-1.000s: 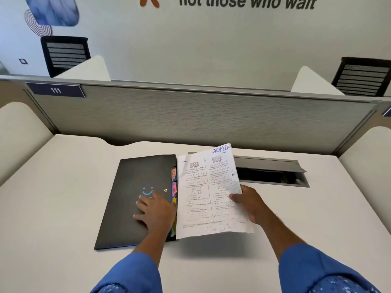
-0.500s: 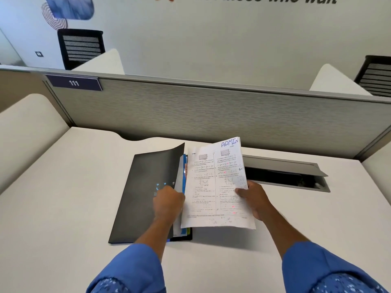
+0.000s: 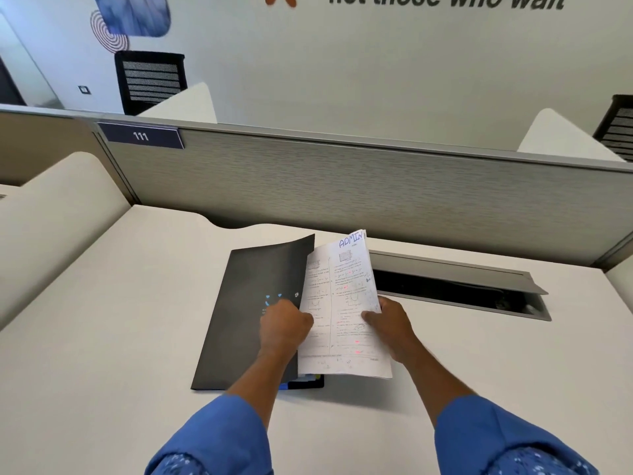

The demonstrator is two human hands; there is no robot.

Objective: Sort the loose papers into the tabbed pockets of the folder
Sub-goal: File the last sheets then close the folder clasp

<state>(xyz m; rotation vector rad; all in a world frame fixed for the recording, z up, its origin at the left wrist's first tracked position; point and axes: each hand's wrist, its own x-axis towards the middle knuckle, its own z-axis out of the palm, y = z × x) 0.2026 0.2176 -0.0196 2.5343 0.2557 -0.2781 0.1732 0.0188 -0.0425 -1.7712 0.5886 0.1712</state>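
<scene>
Head view: white desk [image 3: 102,337] is backing onto a grey partition [image 3: 342,193]. Black folder [image 3: 253,303] is lying mid-desk with its cover's right edge raised. Open cable hatch [image 3: 455,279] is sitting just right of it. "ADMIN" sheet [image 3: 346,323] is overlapping the folder's right side, hiding the pockets. Left hand [image 3: 284,323] is gripping the cover edge with curled fingers; right hand [image 3: 390,320] is pinching the sheet's right edge.

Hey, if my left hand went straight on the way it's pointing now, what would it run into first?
Probably the left edge of the ADMIN paper, which the right hand holds right beside the left hand gripping the folder cover. They may already touch; depth is unclear.
</scene>
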